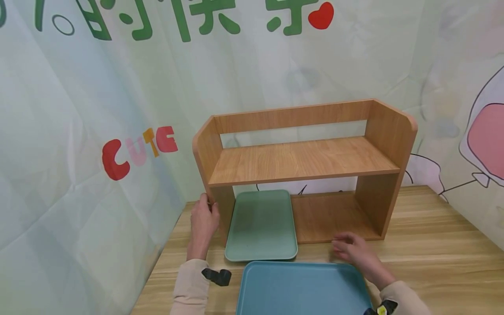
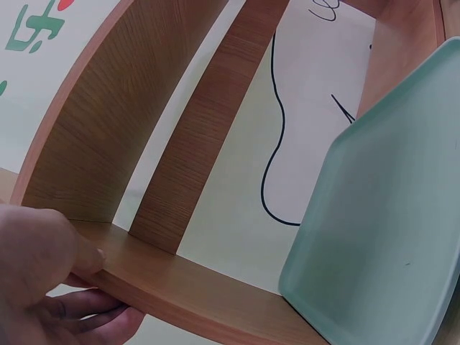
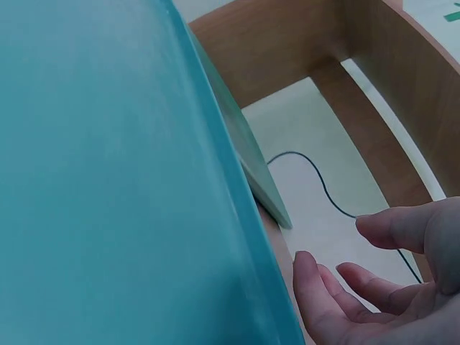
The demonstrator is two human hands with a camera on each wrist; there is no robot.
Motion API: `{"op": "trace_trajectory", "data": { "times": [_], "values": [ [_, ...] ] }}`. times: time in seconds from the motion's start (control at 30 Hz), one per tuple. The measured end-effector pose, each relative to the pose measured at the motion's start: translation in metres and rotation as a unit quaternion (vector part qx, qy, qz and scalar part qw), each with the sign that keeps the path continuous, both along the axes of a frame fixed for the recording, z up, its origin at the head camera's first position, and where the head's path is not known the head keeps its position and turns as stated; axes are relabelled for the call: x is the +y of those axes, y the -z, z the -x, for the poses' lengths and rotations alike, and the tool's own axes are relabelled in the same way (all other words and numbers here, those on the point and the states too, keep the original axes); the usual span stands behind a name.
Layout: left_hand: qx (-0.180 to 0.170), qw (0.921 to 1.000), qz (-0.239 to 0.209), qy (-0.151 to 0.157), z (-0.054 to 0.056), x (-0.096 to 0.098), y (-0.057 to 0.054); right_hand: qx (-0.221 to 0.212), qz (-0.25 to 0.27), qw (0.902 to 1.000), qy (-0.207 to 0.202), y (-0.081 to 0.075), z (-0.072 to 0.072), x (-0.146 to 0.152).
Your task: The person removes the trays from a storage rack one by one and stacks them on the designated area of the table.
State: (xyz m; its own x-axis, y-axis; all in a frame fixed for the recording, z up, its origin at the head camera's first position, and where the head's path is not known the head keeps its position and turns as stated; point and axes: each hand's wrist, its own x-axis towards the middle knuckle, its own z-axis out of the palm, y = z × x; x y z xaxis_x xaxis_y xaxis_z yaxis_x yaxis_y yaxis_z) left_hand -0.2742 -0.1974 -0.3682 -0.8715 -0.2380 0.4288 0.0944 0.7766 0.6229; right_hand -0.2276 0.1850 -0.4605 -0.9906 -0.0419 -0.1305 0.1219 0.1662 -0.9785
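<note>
A two-tier wooden shelf (image 1: 307,159) stands on the table. My left hand (image 1: 204,216) grips the front edge of its left side panel; in the left wrist view the thumb lies on one face and the fingers (image 2: 108,323) curl behind the other. The green tray (image 1: 261,225) lies in the left part of the lower tier, its near end jutting past the shelf front. In front is a larger blue tray (image 1: 303,288), cut off by the frame's bottom. Near that tray's far right corner my right hand (image 1: 354,251) hovers, fingers loosely bent, nothing between them.
The wood-grain table (image 1: 445,249) extends right of the shelf. A printed cloth (image 1: 275,65) with green characters, a red heart and coloured letters hangs behind and to the left. Dark straps with small devices (image 1: 220,276) sit on the wrists.
</note>
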Motion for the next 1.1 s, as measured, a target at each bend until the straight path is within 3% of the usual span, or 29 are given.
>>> {"op": "trace_trajectory", "data": {
  "times": [0.43, 0.7, 0.93, 1.1],
  "values": [
    [-0.019, 0.9998, -0.008, -0.003, 0.001, 0.002, 0.001, -0.038, 0.055, 0.9973, -0.028, 0.001, 0.014, -0.039],
    [-0.02, 0.9997, -0.014, -0.001, 0.002, 0.003, -0.001, -0.031, 0.039, 0.9981, -0.035, 0.006, 0.026, -0.056],
    [-0.014, 0.9998, -0.013, 0.001, 0.002, 0.002, -0.001, -0.049, 0.047, 0.9954, -0.068, 0.006, 0.035, -0.067],
    [-0.013, 0.9998, -0.013, 0.001, 0.001, 0.001, 0.0, -0.068, 0.056, 0.9949, -0.05, 0.01, 0.039, -0.076]
  ]
}}
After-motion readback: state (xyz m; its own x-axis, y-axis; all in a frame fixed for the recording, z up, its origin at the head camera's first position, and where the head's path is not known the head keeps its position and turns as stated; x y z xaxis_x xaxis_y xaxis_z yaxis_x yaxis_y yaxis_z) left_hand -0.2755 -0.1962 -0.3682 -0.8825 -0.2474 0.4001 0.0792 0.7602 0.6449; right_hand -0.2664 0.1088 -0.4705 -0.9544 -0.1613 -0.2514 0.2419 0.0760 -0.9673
